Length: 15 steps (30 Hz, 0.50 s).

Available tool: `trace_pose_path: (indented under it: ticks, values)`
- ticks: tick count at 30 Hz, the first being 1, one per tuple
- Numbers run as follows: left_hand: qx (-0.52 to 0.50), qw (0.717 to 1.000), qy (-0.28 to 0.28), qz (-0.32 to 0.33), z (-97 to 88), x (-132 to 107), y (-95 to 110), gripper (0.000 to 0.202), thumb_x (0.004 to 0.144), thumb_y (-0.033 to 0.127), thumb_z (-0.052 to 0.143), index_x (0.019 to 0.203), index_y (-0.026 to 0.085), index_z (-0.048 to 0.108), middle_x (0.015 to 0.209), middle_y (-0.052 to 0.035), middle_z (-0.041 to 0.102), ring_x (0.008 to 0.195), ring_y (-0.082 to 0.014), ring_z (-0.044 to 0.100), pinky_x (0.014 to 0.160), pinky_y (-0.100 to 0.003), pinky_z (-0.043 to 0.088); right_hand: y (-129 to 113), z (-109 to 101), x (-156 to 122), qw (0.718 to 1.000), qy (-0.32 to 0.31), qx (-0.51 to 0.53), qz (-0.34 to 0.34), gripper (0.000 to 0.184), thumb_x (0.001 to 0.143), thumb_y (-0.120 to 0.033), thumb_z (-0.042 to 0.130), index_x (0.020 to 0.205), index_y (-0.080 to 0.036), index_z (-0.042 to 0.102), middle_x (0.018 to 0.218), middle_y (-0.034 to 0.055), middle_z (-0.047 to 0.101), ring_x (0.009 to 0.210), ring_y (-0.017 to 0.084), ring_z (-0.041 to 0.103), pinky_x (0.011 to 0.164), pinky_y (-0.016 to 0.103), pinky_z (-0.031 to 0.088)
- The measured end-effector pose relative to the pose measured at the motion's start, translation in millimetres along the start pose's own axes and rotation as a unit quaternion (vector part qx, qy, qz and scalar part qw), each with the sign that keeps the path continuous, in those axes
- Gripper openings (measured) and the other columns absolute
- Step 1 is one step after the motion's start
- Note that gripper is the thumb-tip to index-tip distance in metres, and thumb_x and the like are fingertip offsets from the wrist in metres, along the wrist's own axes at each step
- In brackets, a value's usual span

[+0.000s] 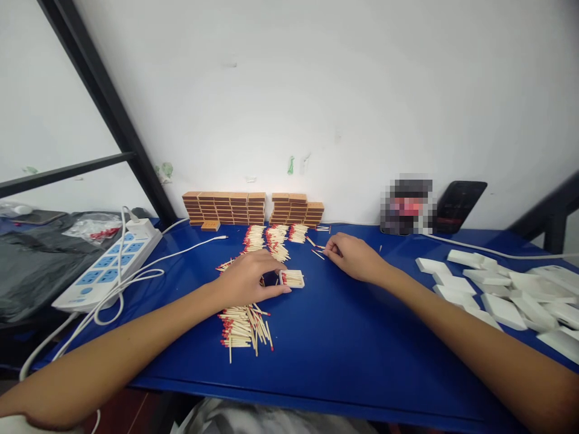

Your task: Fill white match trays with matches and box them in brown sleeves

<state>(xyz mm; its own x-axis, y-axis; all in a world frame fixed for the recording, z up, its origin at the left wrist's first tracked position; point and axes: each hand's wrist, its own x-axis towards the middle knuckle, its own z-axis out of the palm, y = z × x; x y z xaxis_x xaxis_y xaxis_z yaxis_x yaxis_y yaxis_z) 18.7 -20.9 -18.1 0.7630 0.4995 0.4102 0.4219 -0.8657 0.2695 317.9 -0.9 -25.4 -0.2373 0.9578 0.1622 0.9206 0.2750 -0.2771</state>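
Note:
My left hand (pixel 251 278) has thumb and fingers at the left end of a small white matchbox tray (pixel 296 283), which holds red-tipped matches. Loose matches (pixel 242 328) lie in a heap just below that hand, and more are partly hidden behind it. My right hand (pixel 347 254) is on the table to the right of the tray, its thumb and forefinger pinched at a few stray matches (pixel 318 254); one match seems to be at the fingertips. Farther back, matches (pixel 277 238) lie in several bunches.
Brown matchboxes (pixel 226 208) are stacked in rows against the wall. Several white trays (pixel 502 307) are piled on the blue table (pixel 362 349) at right. A power strip (pixel 108 265) with white cables lies at left. Behind stands a dark phone (pixel 461 207).

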Motion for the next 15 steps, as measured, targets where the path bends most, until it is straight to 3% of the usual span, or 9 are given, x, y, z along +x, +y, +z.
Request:
trace_pose_path:
  ticks: [5, 8, 12, 15]
  values:
    - [-0.001, 1.000, -0.002, -0.004, 0.0, 0, 0, 0.035, 0.090, 0.048, 0.072, 0.112, 0.020, 0.072, 0.101, -0.0064, 0.075, 0.094, -0.0219, 0.068, 0.088, -0.036, 0.053, -5, 4, 1, 0.999, 0.026, 0.035, 0.024, 0.013, 0.094, -0.029, 0.058, 0.087, -0.020, 0.065, 0.089, 0.0053, 0.070, 0.076, 0.018, 0.061, 0.066, 0.028, 0.041]
    - [-0.004, 1.000, -0.004, -0.004, -0.4, 0, 1, 0.035, 0.090, 0.047, 0.073, 0.112, 0.020, 0.072, 0.102, -0.0059, 0.075, 0.094, -0.0217, 0.067, 0.088, -0.037, 0.052, -9, 5, -1, 0.998, 0.016, 0.053, 0.005, 0.013, 0.094, -0.028, 0.057, 0.089, -0.020, 0.067, 0.090, 0.0049, 0.070, 0.077, 0.017, 0.062, 0.067, 0.028, 0.041]
    - [-0.009, 1.000, -0.003, -0.003, -1.0, 1, 2, 0.035, 0.090, 0.046, 0.074, 0.111, 0.019, 0.072, 0.101, -0.0058, 0.075, 0.093, -0.0215, 0.067, 0.087, -0.037, 0.052, -13, 7, -3, 0.998, 0.015, 0.056, -0.012, 0.021, 0.095, -0.039, 0.059, 0.088, -0.021, 0.067, 0.092, 0.0054, 0.070, 0.076, 0.018, 0.062, 0.066, 0.029, 0.042]
    - [-0.009, 1.000, -0.003, -0.003, -0.9, 1, 1, 0.035, 0.090, 0.047, 0.073, 0.111, 0.019, 0.073, 0.101, -0.0060, 0.075, 0.093, -0.0217, 0.068, 0.088, -0.037, 0.052, -12, 9, -4, 0.999, 0.007, 0.045, -0.013, 0.017, 0.094, -0.036, 0.061, 0.089, -0.020, 0.066, 0.095, 0.0062, 0.070, 0.079, 0.019, 0.063, 0.067, 0.029, 0.042]
